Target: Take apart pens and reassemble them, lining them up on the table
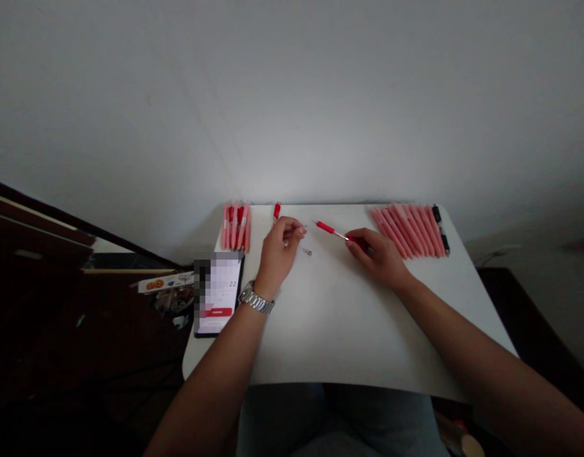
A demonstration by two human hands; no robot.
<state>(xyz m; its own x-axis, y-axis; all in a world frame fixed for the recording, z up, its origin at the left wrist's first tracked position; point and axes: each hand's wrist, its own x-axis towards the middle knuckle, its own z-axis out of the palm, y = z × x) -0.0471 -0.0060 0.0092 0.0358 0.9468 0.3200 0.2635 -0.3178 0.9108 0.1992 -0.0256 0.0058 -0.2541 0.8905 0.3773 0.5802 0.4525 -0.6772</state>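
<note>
My right hand (375, 254) is closed around the rear of a red pen (326, 227), whose tip points up and left. My left hand (283, 244), with a metal watch on the wrist, is pinched at the fingertips on something too small to make out, left of the pen's tip. A small silvery piece (308, 252) lies on the white table (339, 317) between the hands. Behind my left hand lies another red pen (277, 211), partly hidden by it.
Several pink-wrapped pens (406, 230) lie in a row at the back right, beside black pens (441, 231). Pink and red pens (235, 226) lie at the back left. A phone or tablet (220, 295) rests at the left edge; a wall stands behind.
</note>
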